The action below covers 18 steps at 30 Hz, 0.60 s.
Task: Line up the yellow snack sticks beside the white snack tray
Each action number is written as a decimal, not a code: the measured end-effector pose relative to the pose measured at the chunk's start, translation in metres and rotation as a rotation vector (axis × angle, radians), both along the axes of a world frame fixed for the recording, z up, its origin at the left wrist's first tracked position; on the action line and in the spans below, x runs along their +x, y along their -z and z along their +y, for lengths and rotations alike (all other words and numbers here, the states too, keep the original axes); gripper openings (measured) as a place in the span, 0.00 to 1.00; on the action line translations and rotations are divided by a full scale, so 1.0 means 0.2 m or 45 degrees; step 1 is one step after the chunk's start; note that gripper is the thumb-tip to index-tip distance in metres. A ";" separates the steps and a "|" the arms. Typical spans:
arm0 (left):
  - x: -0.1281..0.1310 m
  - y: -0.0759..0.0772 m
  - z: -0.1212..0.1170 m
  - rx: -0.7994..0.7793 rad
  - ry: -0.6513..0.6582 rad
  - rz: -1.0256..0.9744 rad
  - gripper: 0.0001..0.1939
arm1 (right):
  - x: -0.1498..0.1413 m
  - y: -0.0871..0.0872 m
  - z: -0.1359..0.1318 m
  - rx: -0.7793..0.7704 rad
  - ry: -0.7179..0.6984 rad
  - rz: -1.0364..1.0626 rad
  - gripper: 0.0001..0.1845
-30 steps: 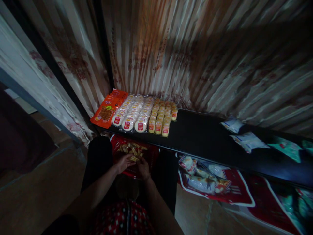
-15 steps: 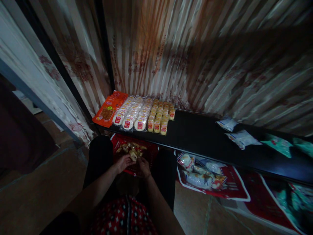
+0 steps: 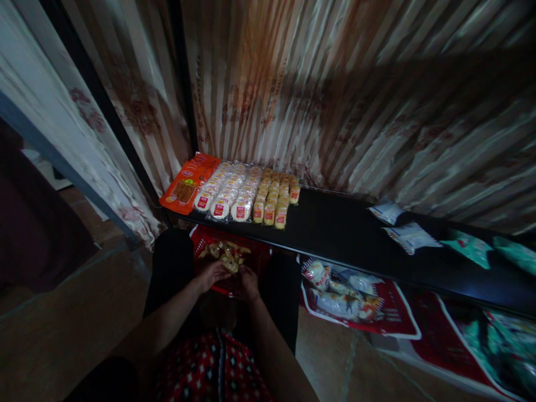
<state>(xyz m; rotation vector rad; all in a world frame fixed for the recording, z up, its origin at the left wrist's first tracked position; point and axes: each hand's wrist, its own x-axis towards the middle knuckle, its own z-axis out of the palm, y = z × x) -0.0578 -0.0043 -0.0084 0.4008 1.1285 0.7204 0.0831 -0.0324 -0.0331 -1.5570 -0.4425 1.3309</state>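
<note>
My left hand (image 3: 211, 275) is closed on one side of a small yellow-wrapped snack packet (image 3: 230, 264). On its other side, my right hand (image 3: 248, 280) pinches the same packet. Both hands are over a red plastic basket (image 3: 262, 258) between my knees, where several similar yellow packets (image 3: 214, 249) lie loose. Just beyond the basket, on a black shelf (image 3: 326, 223), stand rows of yellow snack packets (image 3: 269, 213). Left of these are rows of round white crackers in clear wrappers (image 3: 220, 207) and an orange snack bag (image 3: 184, 190).
Right along the shelf lie white packets (image 3: 412, 237) and green packets (image 3: 469, 247). A second red basket (image 3: 404, 318) with wrapped snacks and another with green packets (image 3: 502, 340) sit under the shelf edge. A striped curtain (image 3: 293, 84) hangs behind; a black post (image 3: 184, 84) rises at left.
The view has shifted slightly. Both hands stay over the basket with the snack packet between them, its angle changed a little. The goods on the shelf look the same.
</note>
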 end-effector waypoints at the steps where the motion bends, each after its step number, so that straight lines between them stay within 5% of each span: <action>1: 0.00 0.00 0.00 -0.001 0.009 0.002 0.09 | 0.00 0.00 0.00 -0.006 0.001 -0.005 0.21; 18: 0.01 0.03 0.00 -0.066 0.081 0.115 0.09 | -0.02 0.00 0.02 0.030 0.056 0.052 0.19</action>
